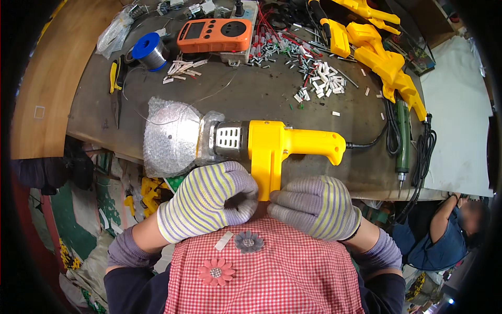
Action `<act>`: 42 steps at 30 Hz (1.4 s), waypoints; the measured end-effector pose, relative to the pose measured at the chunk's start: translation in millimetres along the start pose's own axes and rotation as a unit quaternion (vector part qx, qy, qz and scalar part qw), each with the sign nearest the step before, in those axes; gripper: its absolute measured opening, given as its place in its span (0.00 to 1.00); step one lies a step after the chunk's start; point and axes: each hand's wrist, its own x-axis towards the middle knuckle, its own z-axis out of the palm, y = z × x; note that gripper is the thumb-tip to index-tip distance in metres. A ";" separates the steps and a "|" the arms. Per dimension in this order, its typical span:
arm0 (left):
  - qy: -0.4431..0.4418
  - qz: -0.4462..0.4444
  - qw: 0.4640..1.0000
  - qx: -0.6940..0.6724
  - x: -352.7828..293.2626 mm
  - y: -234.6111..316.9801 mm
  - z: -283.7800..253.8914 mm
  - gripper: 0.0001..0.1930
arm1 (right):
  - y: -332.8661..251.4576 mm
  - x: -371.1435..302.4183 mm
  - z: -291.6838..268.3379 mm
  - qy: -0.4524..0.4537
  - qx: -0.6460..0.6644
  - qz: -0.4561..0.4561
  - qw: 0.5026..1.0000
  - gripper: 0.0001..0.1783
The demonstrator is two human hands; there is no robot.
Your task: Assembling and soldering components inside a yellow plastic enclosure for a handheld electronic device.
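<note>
We see one yellow power tool (285, 146) lying at the near counter (261, 99) edge, its head wrapped in bubble-wrap (172, 137). Both gloved hands close on its downward leg: left hand (206, 201) curled round the left side, right hand (314, 206) against the right. Behind lie one orange meter (214, 35), one blue solder spool (149, 49) and scattered white slips (324, 81).
</note>
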 end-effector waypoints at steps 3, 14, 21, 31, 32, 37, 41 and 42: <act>-0.028 -0.001 1.000 0.002 -0.6 0.2 -1.3 0.11 | 5.9 -3.5 0.1 -0.007 0.059 0.036 0.998 0.14; -0.029 0.020 0.999 0.018 -0.1 -3.7 -5.4 0.13 | 5.2 6.0 -8.1 -0.061 -0.035 -0.090 0.993 0.17; 0.009 0.066 0.996 0.056 13.3 5.5 -13.9 0.12 | 1.3 -5.7 -39.2 0.143 0.318 0.331 0.877 0.06; -0.028 0.094 0.972 0.213 114.6 16.0 21.4 0.23 | 29.2 -17.8 -49.5 0.064 -0.184 0.230 0.953 0.14; -0.050 0.087 0.970 0.221 119.5 14.1 27.0 0.24 | 30.3 -16.1 -50.6 0.065 -0.186 0.233 0.952 0.14; -0.090 0.095 0.970 0.205 125.7 9.3 36.5 0.25 | 31.1 -8.4 -57.1 -0.049 -0.254 0.200 0.945 0.14; -0.106 0.062 0.973 0.197 124.9 6.1 41.2 0.25 | 38.5 -13.3 -58.2 -0.056 -0.242 0.182 0.951 0.14; -0.111 0.060 0.972 0.197 125.5 6.4 42.8 0.25 | 38.5 -14.2 -58.9 -0.062 -0.234 0.187 0.952 0.13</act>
